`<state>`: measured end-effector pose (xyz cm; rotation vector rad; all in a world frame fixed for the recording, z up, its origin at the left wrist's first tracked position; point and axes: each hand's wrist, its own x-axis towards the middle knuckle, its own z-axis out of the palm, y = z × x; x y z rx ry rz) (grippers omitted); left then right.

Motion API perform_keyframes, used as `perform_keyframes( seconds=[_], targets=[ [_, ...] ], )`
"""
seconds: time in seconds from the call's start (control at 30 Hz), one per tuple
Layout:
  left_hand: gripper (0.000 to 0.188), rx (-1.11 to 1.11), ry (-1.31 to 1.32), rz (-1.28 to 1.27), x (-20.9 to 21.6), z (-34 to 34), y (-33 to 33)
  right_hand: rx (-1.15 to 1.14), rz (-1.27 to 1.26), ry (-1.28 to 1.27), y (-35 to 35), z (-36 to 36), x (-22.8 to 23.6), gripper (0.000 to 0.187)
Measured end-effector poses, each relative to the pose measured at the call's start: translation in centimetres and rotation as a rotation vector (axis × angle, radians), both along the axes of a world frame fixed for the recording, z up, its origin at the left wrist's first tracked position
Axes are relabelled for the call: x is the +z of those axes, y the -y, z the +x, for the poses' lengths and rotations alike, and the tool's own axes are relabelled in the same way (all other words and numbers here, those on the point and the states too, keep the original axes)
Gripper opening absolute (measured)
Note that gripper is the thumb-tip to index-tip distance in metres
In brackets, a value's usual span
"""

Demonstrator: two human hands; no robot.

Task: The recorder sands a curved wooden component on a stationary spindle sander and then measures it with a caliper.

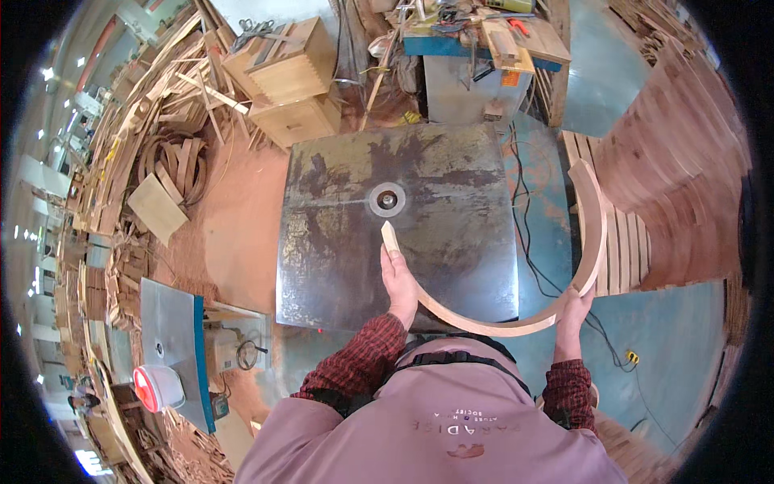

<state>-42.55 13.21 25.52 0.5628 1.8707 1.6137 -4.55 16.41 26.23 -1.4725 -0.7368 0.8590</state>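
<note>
A curved wooden piece [492, 327], bent in a wide half-ring, is held in both hands over the near edge of a dark metal machine table [468, 258]. Close to one end of the curve, my left hand [398, 281] grips the wood above the tabletop. That tip points at the round spindle [388, 200] in the table's middle and stands a little short of it. My right hand [573, 313] is closed round the outer right part of the arc, beyond the table's right side. From there the other end rises toward the stacked wood on the right.
Stacked curved wooden parts [685, 161] rest on a slatted pallet [621, 242] at the right. Black cables [522, 202] run along the floor. Behind stand a tool-covered bench [463, 81] and wooden boxes [294, 77]. A white bucket [165, 387] sits on another metal table [173, 323].
</note>
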Motion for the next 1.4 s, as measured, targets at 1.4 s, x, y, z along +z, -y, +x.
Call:
perform_keyframes(
  seconds=[1.4],
  targets=[
    [0.056, -0.006, -0.032, 0.051, -1.2, -5.3, -9.3, 0.081, -0.079, 0.210, -9.3, -4.4, 0.5, 0.067]
  ],
)
